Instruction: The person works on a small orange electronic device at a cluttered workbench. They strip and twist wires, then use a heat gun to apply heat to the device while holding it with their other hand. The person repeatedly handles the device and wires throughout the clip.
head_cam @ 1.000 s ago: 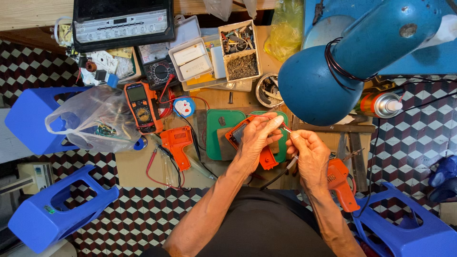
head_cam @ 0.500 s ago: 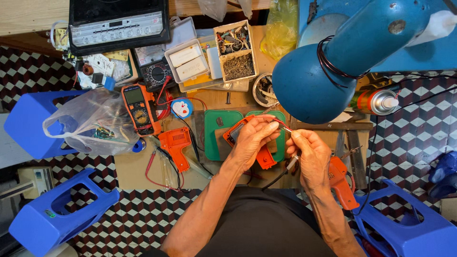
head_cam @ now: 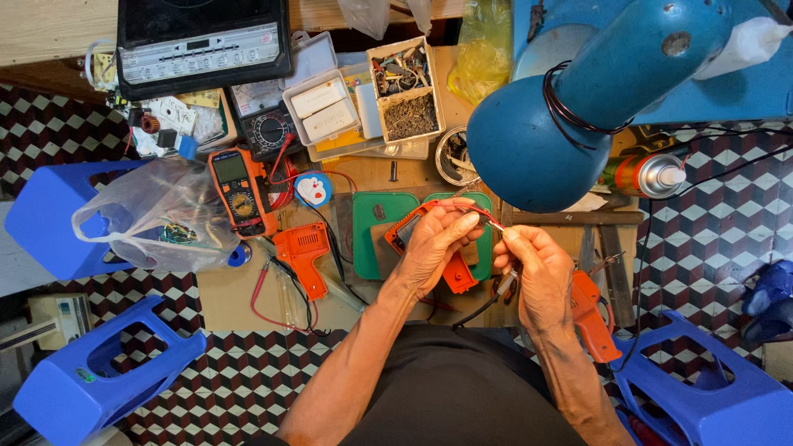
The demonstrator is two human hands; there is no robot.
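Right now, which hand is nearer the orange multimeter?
Left. The left hand holds an orange casing on the green mat, to the right of the multimeter. The right hand is farther right, past the left hand.

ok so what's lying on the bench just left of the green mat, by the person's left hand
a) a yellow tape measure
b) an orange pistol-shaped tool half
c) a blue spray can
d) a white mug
b: an orange pistol-shaped tool half lies flat on the bench just left of the green mat, near the left hand.
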